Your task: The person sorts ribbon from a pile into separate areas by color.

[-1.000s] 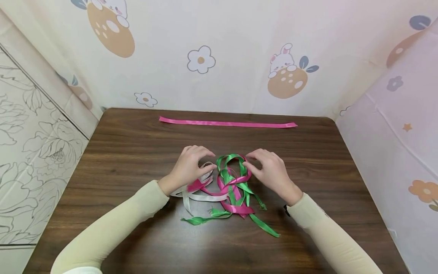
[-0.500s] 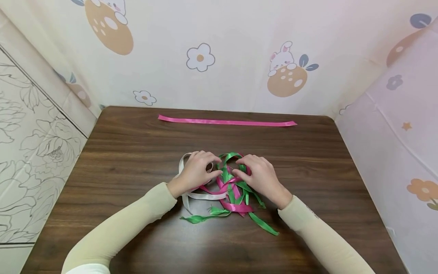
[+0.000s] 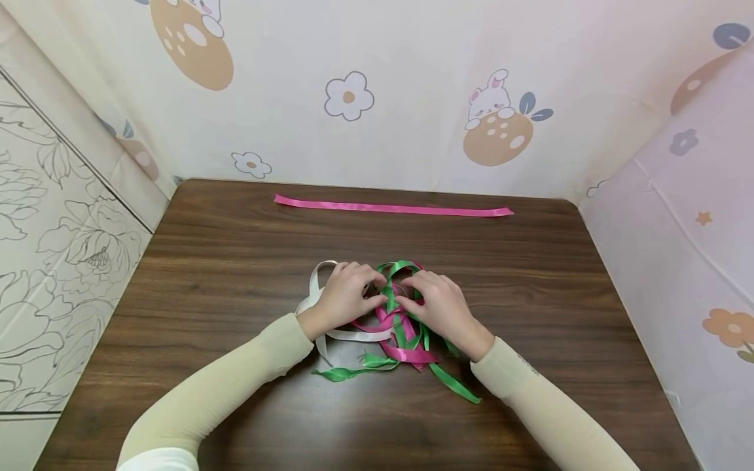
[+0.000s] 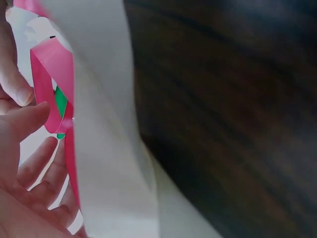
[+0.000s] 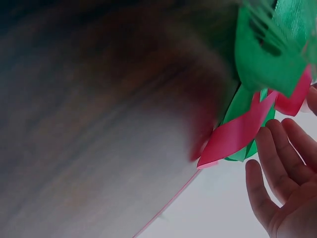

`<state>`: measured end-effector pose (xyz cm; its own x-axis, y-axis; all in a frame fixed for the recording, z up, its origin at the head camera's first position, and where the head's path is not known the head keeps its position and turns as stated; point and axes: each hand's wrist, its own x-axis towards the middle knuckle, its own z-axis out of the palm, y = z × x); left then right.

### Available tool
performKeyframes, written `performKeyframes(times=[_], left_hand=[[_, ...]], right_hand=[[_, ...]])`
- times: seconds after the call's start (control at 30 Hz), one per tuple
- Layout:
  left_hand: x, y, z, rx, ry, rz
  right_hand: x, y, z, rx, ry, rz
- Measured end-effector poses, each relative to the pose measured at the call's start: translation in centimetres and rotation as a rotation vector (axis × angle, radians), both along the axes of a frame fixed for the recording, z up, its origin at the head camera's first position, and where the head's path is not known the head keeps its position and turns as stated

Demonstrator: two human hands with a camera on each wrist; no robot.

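Green ribbon [image 3: 456, 384], pink ribbon [image 3: 412, 355] and white ribbon [image 3: 360, 336] lie tangled together on the table. Over the left side of the tangle is my left hand [image 3: 346, 294], thumb and fingers apart and bent. My right hand [image 3: 443, 306] faces it from the other side, its thumb and fingers also apart. In the left wrist view, a broad white band [image 4: 106, 129] crosses close to the camera, beside a pink loop [image 4: 57, 64]. In the right wrist view, loosely spread fingers [image 5: 271, 153] reach right beside green and pink ribbon. The hands hide part of the tangle.
A single pink ribbon [image 3: 393, 208] lies stretched out straight along the back of the brown wooden table [image 3: 235, 235]. Behind the table hangs a patterned curtain [image 3: 406, 131], and a panel with line-drawn flowers [image 3: 100, 255] stands at the left.
Both hands have moved inward over the tangle, the left to the right and the right to the left. More white ribbon shows behind the left hand. The back pink ribbon stays put.
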<state>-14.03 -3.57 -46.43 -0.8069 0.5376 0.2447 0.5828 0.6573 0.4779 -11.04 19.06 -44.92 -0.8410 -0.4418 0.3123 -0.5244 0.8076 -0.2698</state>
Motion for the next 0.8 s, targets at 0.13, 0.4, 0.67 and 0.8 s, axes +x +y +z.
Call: performKeyframes(times=[0.13,0.4,0.67,0.8], left_hand=[[-0.05,-0.07,-0.07,-0.006,0.008,0.013],[-0.12,0.19,0.05,-0.049,-0.019,0.015],[-0.04,0.24,0.24,-0.072,-0.037,0.029],[0.07,0.3,0.2,-0.066,-0.016,0.028]], right_hand=[[-0.03,-0.19,-0.02,-0.004,-0.004,-0.009],[-0.06,-0.39,-0.02,0.014,-0.046,-0.04],[-0.13,-0.31,0.06,0.013,-0.077,-0.057],[-0.02,-0.23,0.08,0.005,-0.064,-0.052]])
